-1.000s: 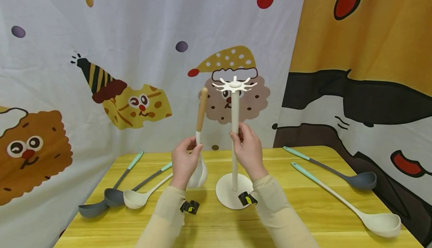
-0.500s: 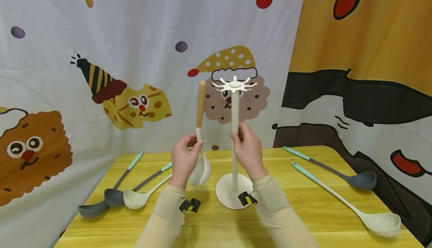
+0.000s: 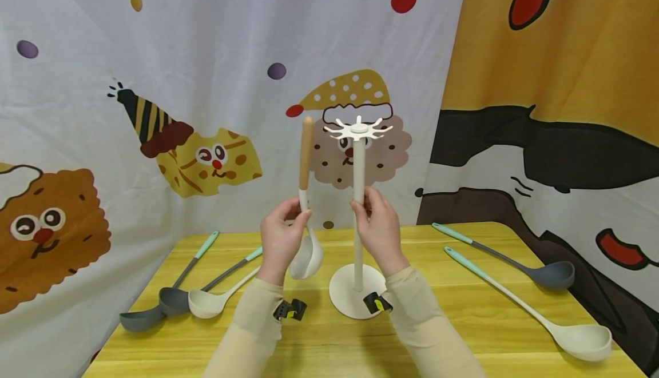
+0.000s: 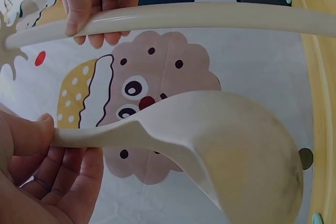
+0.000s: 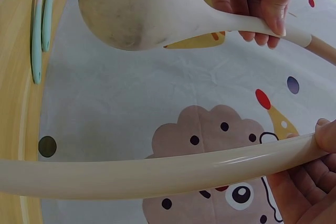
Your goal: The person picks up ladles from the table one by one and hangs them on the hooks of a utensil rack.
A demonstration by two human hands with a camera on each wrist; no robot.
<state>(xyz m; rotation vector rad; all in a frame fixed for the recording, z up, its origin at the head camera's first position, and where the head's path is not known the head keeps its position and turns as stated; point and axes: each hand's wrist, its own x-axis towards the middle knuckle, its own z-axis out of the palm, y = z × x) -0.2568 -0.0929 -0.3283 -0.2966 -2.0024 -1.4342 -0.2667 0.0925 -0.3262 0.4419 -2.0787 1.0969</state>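
My left hand (image 3: 282, 239) pinches the white neck of a ladle (image 3: 305, 155) just below its wooden handle. The ladle stands upright with its white bowl (image 4: 247, 150) hanging down, raised above the table. To its right, my right hand (image 3: 380, 226) grips the post of a white utensil stand (image 3: 358, 166) around mid-height, thumb on one side and fingers behind. Several hooks (image 3: 358, 130) spread from the stand's top, and its round base (image 3: 344, 297) rests on the table. In the right wrist view the ladle's bowl and the post (image 5: 131, 179) are apart.
On the left of the wooden table (image 3: 329, 343) lie two grey ladles (image 3: 141, 319) with mint handles and a cream ladle (image 3: 206, 303). A grey ladle (image 3: 553, 275) and a larger cream ladle (image 3: 582, 341) lie on the right. A printed cloth (image 3: 231, 52) hangs behind.
My left hand has raised the ladle a little and brought it more upright, its bowl shifting slightly right. The right hand and the stand have stayed put.
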